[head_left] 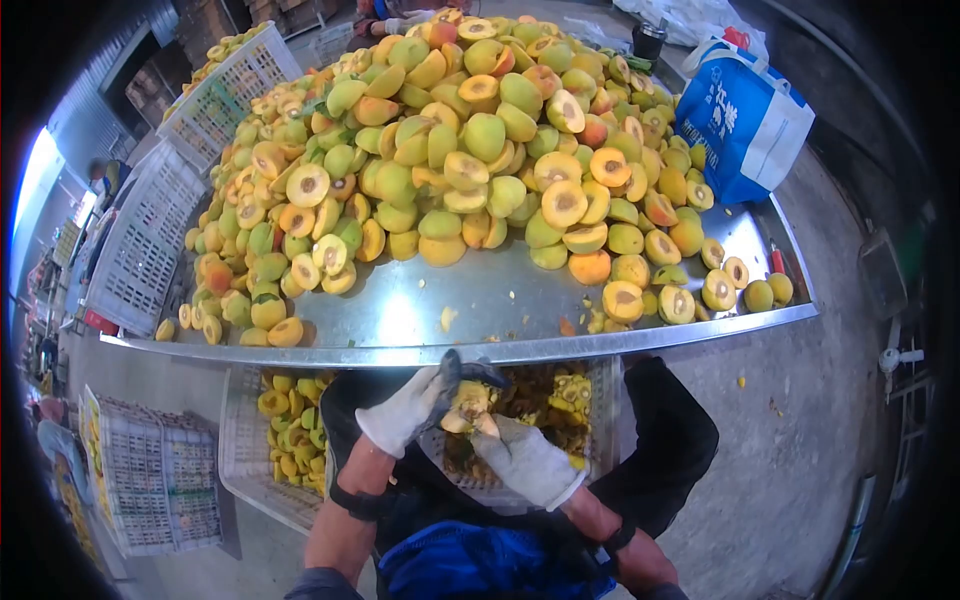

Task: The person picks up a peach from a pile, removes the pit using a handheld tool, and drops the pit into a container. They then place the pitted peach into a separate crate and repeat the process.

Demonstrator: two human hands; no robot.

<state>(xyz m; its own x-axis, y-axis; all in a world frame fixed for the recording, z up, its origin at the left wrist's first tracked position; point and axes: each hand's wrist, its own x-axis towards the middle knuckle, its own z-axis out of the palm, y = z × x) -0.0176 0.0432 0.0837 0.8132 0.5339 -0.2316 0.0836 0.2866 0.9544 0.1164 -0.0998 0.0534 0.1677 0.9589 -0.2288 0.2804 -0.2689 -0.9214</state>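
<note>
Over my lap, just below the metal table edge, a yellow peach half (468, 405) with torn-looking flesh is between my hands. My left hand (412, 402), in a white glove with dark fingers, is closed around it from the left and above. From the lower right, my right hand (528, 462), in a whitish glove, presses its closed fingertips against the fruit. Whether those fingers also grip a small tool is hidden. A big heap of halved peaches (465, 170), several with pits showing, covers much of the metal table (400, 315) in front of me.
Below the table stand a crate (240, 455) of yellow peach pieces and, between my knees, a container with scraps (570, 400). White plastic crates (150, 235) line the left side. A blue-and-white bag (745, 125), a dark cup (648, 42) and a red-handled item (777, 258) are on the table.
</note>
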